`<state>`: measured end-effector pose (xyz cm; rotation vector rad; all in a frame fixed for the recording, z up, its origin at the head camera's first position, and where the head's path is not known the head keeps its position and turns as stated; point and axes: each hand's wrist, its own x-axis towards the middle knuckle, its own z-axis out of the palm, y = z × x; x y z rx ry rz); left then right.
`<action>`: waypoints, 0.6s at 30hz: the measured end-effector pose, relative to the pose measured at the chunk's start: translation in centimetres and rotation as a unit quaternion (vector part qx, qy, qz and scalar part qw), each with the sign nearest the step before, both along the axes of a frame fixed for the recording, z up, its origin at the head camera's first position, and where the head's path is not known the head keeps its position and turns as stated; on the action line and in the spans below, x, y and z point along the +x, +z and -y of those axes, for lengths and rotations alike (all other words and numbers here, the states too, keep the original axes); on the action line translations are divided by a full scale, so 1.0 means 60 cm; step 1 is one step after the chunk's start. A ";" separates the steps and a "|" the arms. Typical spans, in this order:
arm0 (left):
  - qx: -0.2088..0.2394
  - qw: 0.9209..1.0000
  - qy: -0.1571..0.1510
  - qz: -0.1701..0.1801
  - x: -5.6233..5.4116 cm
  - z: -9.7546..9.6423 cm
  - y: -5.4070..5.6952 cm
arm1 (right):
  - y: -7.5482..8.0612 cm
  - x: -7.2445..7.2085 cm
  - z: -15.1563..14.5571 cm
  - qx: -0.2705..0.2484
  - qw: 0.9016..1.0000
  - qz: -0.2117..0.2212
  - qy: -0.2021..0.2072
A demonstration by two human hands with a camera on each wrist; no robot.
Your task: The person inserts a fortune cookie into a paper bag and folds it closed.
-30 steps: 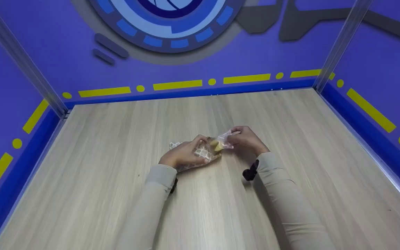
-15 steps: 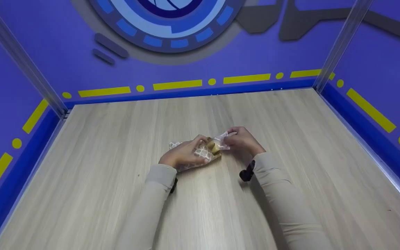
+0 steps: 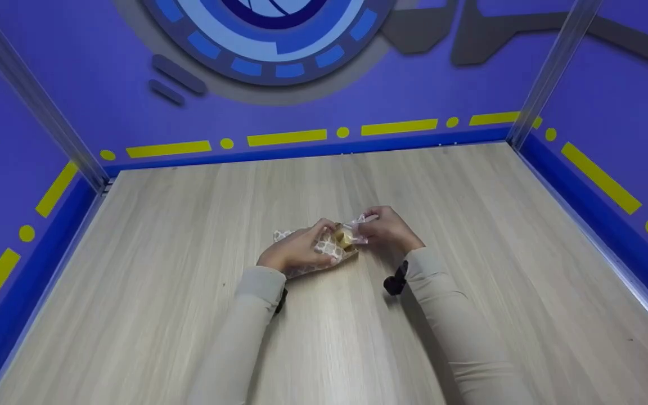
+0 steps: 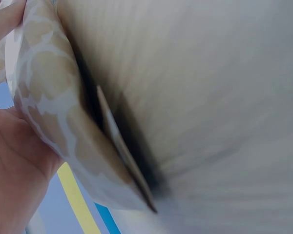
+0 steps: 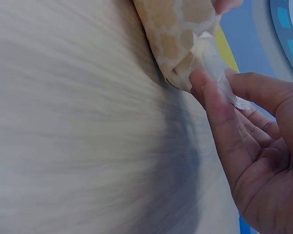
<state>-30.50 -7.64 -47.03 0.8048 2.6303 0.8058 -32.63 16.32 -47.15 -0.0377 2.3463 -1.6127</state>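
A paper bag point(image 3: 329, 248) with a tan-and-white giraffe-like print lies tilted low over the table. My left hand point(image 3: 297, 250) grips it from above, thumb on the near side and fingers on the far side. The bag's mouth faces right, showing its brown inside. A small clear plastic packet point(image 5: 212, 63) with something pale yellow in it sits partly inside that mouth. My right hand point(image 3: 391, 232) pinches the packet's outer end between thumb and fingers. In the left wrist view the bag point(image 4: 51, 83) shows its patterned side and a folded flap, with my palm against it.
The wood-grain table point(image 3: 189, 219) spreads around both hands. Purple-blue walls point(image 3: 301, 115) with yellow stripes enclose it at the back and both sides. Small black devices point(image 3: 395, 281) sit at the wrists.
My right hand has moved slightly left, bringing the packet further into the bag's mouth. My left hand and the bag have stayed in place.
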 end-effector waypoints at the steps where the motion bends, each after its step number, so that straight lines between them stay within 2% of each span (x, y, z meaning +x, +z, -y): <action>1: -0.002 1.000 0.002 0.000 0.000 0.000 0.000 | 0.000 0.000 0.000 -0.002 1.000 0.001 0.001; 9: 0.002 1.000 0.002 0.001 0.001 -0.001 0.001 | 0.002 0.001 0.009 0.024 1.000 -0.007 0.014; 18: 0.013 1.000 -0.002 0.005 0.000 0.000 -0.001 | 0.001 0.002 0.023 0.014 1.000 -0.001 0.021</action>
